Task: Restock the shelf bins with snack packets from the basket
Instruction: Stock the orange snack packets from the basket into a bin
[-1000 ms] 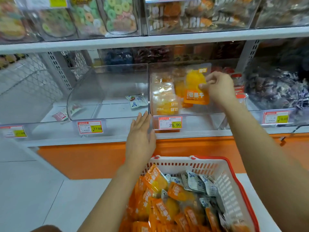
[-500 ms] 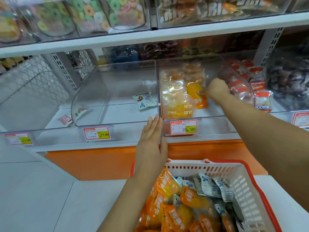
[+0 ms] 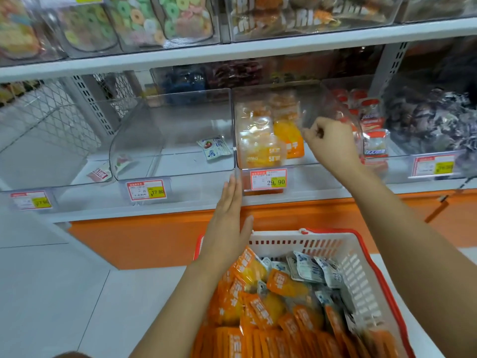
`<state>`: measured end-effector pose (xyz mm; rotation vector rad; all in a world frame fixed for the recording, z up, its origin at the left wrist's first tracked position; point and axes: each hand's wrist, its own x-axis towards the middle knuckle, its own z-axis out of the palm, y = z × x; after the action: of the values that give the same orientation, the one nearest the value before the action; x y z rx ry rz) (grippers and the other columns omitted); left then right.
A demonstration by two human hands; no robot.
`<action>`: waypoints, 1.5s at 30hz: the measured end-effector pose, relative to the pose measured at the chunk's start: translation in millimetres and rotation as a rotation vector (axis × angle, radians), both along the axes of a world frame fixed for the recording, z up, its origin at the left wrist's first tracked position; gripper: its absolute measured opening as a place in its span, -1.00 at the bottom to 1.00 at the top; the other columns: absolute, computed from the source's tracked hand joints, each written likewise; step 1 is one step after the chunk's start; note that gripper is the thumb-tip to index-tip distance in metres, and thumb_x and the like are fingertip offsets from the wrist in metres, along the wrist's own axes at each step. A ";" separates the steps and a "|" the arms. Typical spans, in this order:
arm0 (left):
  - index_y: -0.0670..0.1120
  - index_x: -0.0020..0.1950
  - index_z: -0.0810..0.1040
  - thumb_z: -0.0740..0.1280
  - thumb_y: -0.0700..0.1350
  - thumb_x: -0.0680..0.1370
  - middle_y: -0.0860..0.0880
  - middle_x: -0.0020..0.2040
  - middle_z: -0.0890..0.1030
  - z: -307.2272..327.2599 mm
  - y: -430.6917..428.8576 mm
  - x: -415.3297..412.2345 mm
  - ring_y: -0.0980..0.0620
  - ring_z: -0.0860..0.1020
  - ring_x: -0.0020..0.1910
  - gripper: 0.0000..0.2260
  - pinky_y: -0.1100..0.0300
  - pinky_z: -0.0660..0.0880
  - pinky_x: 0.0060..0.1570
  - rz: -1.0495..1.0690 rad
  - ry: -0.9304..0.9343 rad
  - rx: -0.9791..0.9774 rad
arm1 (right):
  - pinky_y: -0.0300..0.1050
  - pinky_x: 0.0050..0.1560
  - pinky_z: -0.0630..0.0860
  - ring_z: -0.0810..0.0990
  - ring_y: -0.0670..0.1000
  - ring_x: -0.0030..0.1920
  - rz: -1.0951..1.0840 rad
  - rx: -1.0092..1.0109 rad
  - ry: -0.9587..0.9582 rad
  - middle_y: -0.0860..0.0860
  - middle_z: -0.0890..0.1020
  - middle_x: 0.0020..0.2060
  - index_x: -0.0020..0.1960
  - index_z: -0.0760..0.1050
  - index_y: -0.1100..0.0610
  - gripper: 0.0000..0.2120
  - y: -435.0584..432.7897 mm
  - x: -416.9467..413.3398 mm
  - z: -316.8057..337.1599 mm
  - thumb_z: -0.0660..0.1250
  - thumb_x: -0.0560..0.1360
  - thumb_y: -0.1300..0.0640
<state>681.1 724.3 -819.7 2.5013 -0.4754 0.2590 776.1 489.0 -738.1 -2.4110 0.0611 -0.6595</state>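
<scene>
A red-rimmed white basket (image 3: 360, 264) below me holds many orange snack packets (image 3: 260, 311) and several white-and-blue packets (image 3: 309, 267). On the shelf, a clear middle bin (image 3: 304, 174) holds a few orange packets (image 3: 260, 151); one orange packet (image 3: 290, 138) stands at their right. My right hand (image 3: 333, 143) is inside this bin just right of that packet, fingers curled, nothing visibly in it. My left hand (image 3: 228, 223) is flat with straight fingers, its tips at the bins' front edge by the divider.
The clear bin (image 3: 170, 174) to the left holds one white packet (image 3: 214, 148). Price tags (image 3: 268, 179) hang on the bin fronts. To the right, bins hold red-capped packs (image 3: 371, 135) and dark wrapped sweets (image 3: 433, 120). An upper shelf (image 3: 232, 51) overhangs the bins.
My right hand lowered the orange packet into the middle bin, let go and drew back up to the right. My left hand stayed at the bin front.
</scene>
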 end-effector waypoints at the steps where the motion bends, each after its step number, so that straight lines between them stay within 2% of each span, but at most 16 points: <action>1: 0.04 0.57 -0.16 0.16 0.00 0.63 0.15 0.55 -0.18 -6.4 0.3 -6.6 0.22 -0.10 0.51 -0.37 0.46 0.01 0.33 -0.002 0.052 -0.014 | -0.08 -0.37 0.26 0.39 0.08 -0.37 0.022 -0.003 -0.005 0.11 0.44 -0.45 -0.33 0.38 0.25 -0.70 1.5 -14.7 -4.0 0.29 0.51 0.13; 4: 0.01 0.54 0.15 0.17 0.00 0.63 0.05 0.49 0.26 -32.7 6.5 -24.4 0.07 0.34 0.41 -0.52 0.23 0.31 0.31 0.004 0.283 0.057 | -0.18 -0.40 0.20 0.31 0.01 -0.42 0.087 0.019 0.037 -0.01 0.33 -0.52 -0.40 0.28 0.15 -0.64 10.4 -48.6 -25.4 0.31 0.52 0.13; 8: -0.07 0.35 0.47 0.19 -0.05 0.61 -0.06 0.30 0.53 -71.1 20.0 -44.7 -0.02 0.50 0.25 -0.68 0.16 0.42 0.23 -0.025 0.465 0.316 | -0.17 -0.40 0.31 0.38 -0.08 -0.42 0.178 -0.048 0.240 -0.05 0.41 -0.47 -0.38 0.27 0.02 -0.63 33.5 -83.9 -75.1 0.29 0.55 0.01; 10: -0.06 0.29 0.51 0.19 -0.02 0.61 -0.04 0.23 0.57 -85.4 26.9 -56.0 -0.02 0.54 0.17 -0.71 0.18 0.46 0.14 -0.033 0.559 0.329 | -0.16 -0.34 0.43 0.40 -0.09 -0.40 0.227 -0.144 0.391 -0.04 0.47 -0.41 -0.32 0.32 0.02 -0.68 46.6 -97.1 -105.1 0.25 0.57 -0.03; 14: -0.04 0.13 0.58 0.19 -0.01 0.61 -0.03 0.11 0.62 -101.0 35.8 -72.0 0.04 0.57 0.04 -0.77 0.17 0.52 0.05 -0.030 0.710 0.334 | -0.28 -0.22 0.45 0.52 -0.08 -0.26 0.360 -0.202 0.816 0.02 0.60 -0.19 -0.11 0.52 0.14 -0.81 50.6 -125.9 -184.6 0.29 0.52 0.02; 16: -0.04 0.12 0.59 0.18 -0.02 0.62 -0.02 0.09 0.62 -101.1 36.0 -75.2 0.05 0.56 0.03 -0.77 0.22 0.50 0.01 -0.030 0.722 0.332 | -0.20 -0.09 0.50 0.56 -0.04 -0.10 0.447 -0.204 1.008 0.02 0.61 -0.04 0.05 0.52 0.11 -0.73 38.1 -146.0 -226.6 0.28 0.46 -0.04; 19: -0.04 0.14 0.59 0.17 -0.02 0.62 -0.01 0.11 0.60 -97.8 33.3 -76.6 0.05 0.55 0.07 -0.76 0.22 0.50 0.06 -0.021 0.735 0.327 | -0.08 0.08 0.52 0.55 -0.04 0.06 0.441 -0.142 0.987 -0.06 0.57 0.12 0.23 0.44 -0.04 -0.52 19.4 -160.8 -262.8 0.20 0.42 -0.28; 24: -0.04 0.15 0.58 0.18 -0.04 0.62 -0.03 0.12 0.59 -93.7 28.7 -79.3 0.01 0.54 0.10 -0.77 0.17 0.50 0.10 -0.022 0.751 0.388 | -0.02 0.33 0.36 0.38 0.07 0.34 0.408 -0.050 1.067 -0.01 0.39 0.34 0.48 0.22 0.02 -0.23 20.9 -159.5 -253.9 0.40 0.38 -0.19; 26: -0.05 0.17 0.57 0.17 -0.04 0.62 -0.04 0.12 0.59 -92.4 28.1 -80.1 0.00 0.54 0.09 -0.76 0.18 0.49 0.09 -0.029 0.745 0.406 | -0.02 0.22 0.46 0.48 0.02 0.20 0.379 -0.057 1.005 -0.03 0.49 0.25 0.38 0.35 -0.04 -0.34 21.4 -159.0 -257.3 0.40 0.33 -0.18; 29: -0.09 0.20 0.55 0.17 -0.05 0.63 -0.06 0.14 0.58 -87.5 27.1 -82.5 -0.02 0.53 0.11 -0.76 0.17 0.48 0.09 -0.047 0.738 0.429 | -0.19 -0.22 0.51 0.56 -0.02 -0.17 0.363 -0.241 0.979 -0.04 0.56 -0.19 -0.07 0.51 0.05 -0.79 28.6 -158.2 -249.6 0.28 0.42 -0.07; 33: -0.10 0.17 0.57 0.18 -0.03 0.62 -0.07 0.10 0.59 -88.7 29.0 -83.8 -0.04 0.55 0.08 -0.75 0.14 0.51 0.07 -0.023 0.749 0.410 | -0.24 -0.36 0.35 0.33 -0.08 -0.45 0.438 -0.382 0.972 0.02 0.46 -0.40 -0.38 0.26 0.05 -0.61 42.3 -153.8 -222.9 0.11 0.59 -0.05; 35: -0.12 0.12 0.59 0.18 -0.02 0.62 -0.07 0.06 0.61 -86.8 29.0 -80.9 -0.01 0.56 0.03 -0.74 0.21 0.48 -0.05 0.020 0.734 0.326 | -0.21 -0.32 0.30 0.24 -0.06 -0.48 0.515 -0.331 0.942 0.01 0.33 -0.48 -0.40 0.18 0.02 -0.59 47.7 -149.0 -200.3 0.10 0.61 0.01; 38: -0.09 0.06 0.59 0.15 0.02 0.64 0.01 -0.12 0.60 -69.9 25.1 -68.4 0.14 0.51 -0.19 -0.72 0.26 0.42 -0.22 0.120 0.711 0.100 | -0.27 -0.21 0.36 0.44 -0.10 -0.32 0.591 -0.139 0.829 -0.01 0.55 -0.32 -0.26 0.56 0.10 -0.79 46.3 -141.5 -166.9 0.30 0.53 0.13; 40: -0.06 -0.02 0.58 0.14 0.07 0.64 -0.04 -0.10 0.62 -61.6 24.7 -56.6 0.09 0.56 -0.15 -0.70 0.13 0.53 -0.06 0.194 0.810 -0.144 | -0.32 -0.02 0.42 0.54 -0.17 -0.08 0.626 -0.009 0.688 -0.09 0.64 -0.06 -0.12 0.68 0.07 -0.87 42.6 -137.1 -147.3 0.39 0.48 0.24; 42: -0.10 0.11 0.58 0.16 0.15 0.60 -0.08 0.07 0.64 -52.0 22.1 -50.1 -0.01 0.60 0.04 -0.63 0.06 0.52 0.15 0.196 1.044 -0.479 | -0.25 0.10 0.38 0.49 -0.19 0.09 0.627 0.156 0.530 -0.16 0.58 0.07 -0.18 0.69 -0.01 -0.78 40.7 -136.1 -128.1 0.43 0.42 0.32; 45: -0.17 0.21 0.53 0.28 0.08 0.54 -0.18 0.12 0.63 -33.6 10.6 -47.9 -0.09 0.62 0.09 -0.61 0.05 0.53 0.16 0.057 1.247 -0.878 | -0.22 0.09 0.45 0.43 -0.09 0.24 0.596 0.272 0.320 -0.21 0.48 0.19 -0.20 0.66 -0.12 -0.64 38.8 -134.2 -104.4 0.46 0.37 0.37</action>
<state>633.2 734.8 -853.4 1.3974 0.2158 -0.8554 641.9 527.8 -842.5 -2.0905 -0.3949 0.0107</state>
